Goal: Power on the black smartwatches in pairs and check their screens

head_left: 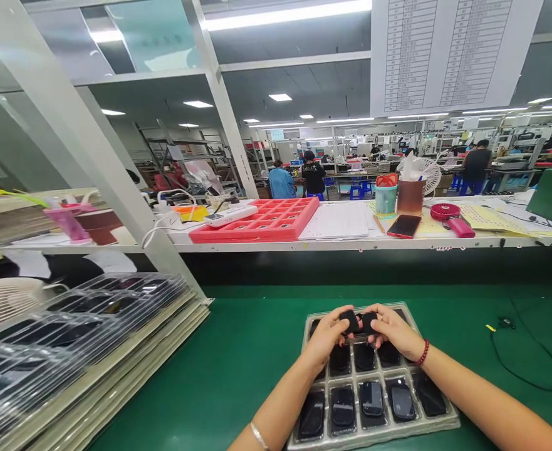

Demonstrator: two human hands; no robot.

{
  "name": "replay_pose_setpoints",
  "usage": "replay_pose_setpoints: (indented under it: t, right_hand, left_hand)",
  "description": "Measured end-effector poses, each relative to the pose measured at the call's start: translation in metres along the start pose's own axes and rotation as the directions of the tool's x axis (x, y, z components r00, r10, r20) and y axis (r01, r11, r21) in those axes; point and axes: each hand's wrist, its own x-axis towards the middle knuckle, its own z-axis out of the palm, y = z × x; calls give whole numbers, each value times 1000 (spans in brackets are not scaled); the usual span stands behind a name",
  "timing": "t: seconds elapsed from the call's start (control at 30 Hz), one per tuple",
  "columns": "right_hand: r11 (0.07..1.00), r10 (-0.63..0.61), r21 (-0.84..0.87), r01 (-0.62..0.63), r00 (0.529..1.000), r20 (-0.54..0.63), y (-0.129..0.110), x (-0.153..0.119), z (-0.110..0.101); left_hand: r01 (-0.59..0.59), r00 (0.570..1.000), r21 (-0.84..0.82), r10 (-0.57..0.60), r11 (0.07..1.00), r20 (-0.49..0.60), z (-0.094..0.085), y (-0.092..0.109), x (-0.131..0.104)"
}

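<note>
Over the far rows of a clear plastic tray (374,433), my left hand (327,335) pinches a small black device (349,321) between thumb and fingers. Close beside it, my right hand (393,329) holds another black piece (368,322). The two pieces are nearly together, and the fingers hide whether they touch. Dark rounded devices, among them a glossy one (372,399), lie in the tray's compartments. The tray rests on the green work surface (200,376).
Stacked trays of dark devices (69,332) fill the left side. A black cable (529,369) lies at right. On the shelf (332,245) ahead are a red divided tray (261,219), papers, a phone (403,226) and a pink fan (458,227). People sit farther back.
</note>
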Motion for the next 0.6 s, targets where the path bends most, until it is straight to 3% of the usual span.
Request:
replay_pose_setpoints:
  t: [0.1, 0.27, 0.6]
  right_hand:
    - [988, -1, 157, -2, 1000, 15, -1, -1, -6]
    - [968, -16, 251, 2, 998, 53, -2, -2, -10]
    - [996, -8, 88, -2, 994, 110, 2, -6, -9]
  left_hand:
    - [10, 999, -112, -6, 994, 38, -8, -3, -3]
    - [20, 998, -107, -14, 994, 61, -9, -2, -7]
    - [-31, 999, 64, 29, 997, 38, -4, -5, -9]
